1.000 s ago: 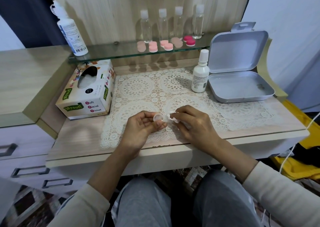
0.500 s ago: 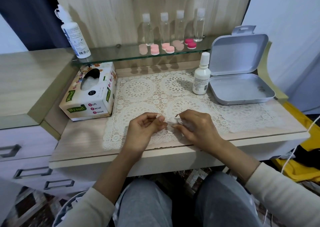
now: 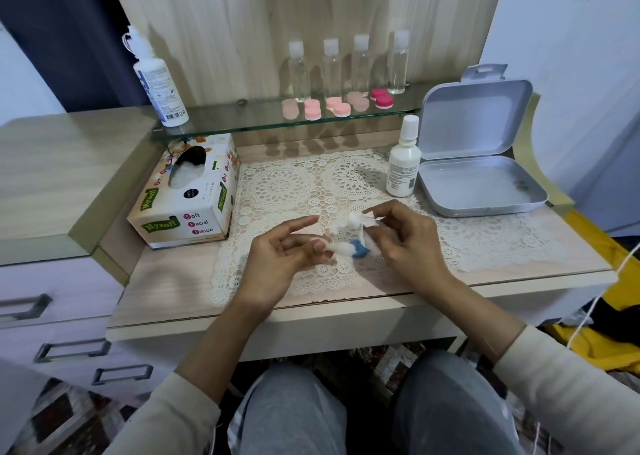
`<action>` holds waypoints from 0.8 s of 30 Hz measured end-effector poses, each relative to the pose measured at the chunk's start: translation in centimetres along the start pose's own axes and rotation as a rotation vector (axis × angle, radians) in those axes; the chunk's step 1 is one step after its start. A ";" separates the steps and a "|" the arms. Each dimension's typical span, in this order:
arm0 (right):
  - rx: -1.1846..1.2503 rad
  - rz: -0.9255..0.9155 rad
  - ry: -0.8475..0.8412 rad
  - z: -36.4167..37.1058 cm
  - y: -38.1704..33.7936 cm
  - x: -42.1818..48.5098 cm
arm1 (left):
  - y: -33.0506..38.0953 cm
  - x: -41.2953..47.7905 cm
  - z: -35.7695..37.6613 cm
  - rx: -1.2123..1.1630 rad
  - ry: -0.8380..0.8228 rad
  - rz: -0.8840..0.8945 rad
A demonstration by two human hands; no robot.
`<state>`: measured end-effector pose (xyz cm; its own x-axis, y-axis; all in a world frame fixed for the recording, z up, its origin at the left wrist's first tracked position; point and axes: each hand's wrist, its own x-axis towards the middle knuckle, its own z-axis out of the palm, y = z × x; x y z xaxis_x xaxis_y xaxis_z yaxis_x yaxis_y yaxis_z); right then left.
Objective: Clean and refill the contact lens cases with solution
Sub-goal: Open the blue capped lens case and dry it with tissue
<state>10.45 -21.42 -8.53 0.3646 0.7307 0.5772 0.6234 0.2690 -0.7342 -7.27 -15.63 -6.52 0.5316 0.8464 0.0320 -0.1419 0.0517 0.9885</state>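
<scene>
Nearest, above the person's knees, the two hands that were huddled together half a second ago have drawn apart over the front of the bench (image 3: 166,281). The left hand (image 3: 277,260) has loosened, its forefinger stretched out, and as far as I can tell its thumb and one fingertip pinch the white end of the contact lens case (image 3: 349,248). The case is now uncovered between the hands just above the lace mat (image 3: 284,187), its blue end close against the right hand's lower fingers. The right hand (image 3: 412,243) has lifted away and pinches a twisted tissue (image 3: 360,219) between thumb and forefinger, clear of the case. I judge that the wiping of this well is finished or paused, and that refilling comes next. The tissue box (image 3: 194,205) stands to the left. Further back on the right, the small white bottle (image 3: 403,163) is capped and untouched beside the open tin (image 3: 481,184). On the glass shelf (image 3: 242,122) behind, the pink cases (image 3: 341,106) and clear bottles (image 3: 330,70) wait in their row.
</scene>
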 end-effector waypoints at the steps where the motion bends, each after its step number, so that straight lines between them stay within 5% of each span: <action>1: 0.027 0.007 -0.007 0.0 -0.3 0.3 | 0.1 0.1 0.0 0.017 -0.030 -0.017; 9: 0.162 0.003 -0.107 0.4 -2.4 0.7 | 0.6 0.6 0.7 -0.014 -0.043 -0.054; 16: -0.219 -0.366 -0.057 0.3 -1.0 -0.7 | 0.2 0.6 0.2 -0.112 0.043 -0.095; 24: -0.305 -0.498 -0.060 0.6 -0.5 -0.7 | -0.1 0.6 0.6 -0.135 0.046 -0.104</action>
<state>9.48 -21.73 -8.80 -0.0578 0.5988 0.7988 0.8837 0.4030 -0.2381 -6.44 -15.45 -6.46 0.5112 0.8558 -0.0790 -0.2009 0.2084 0.9572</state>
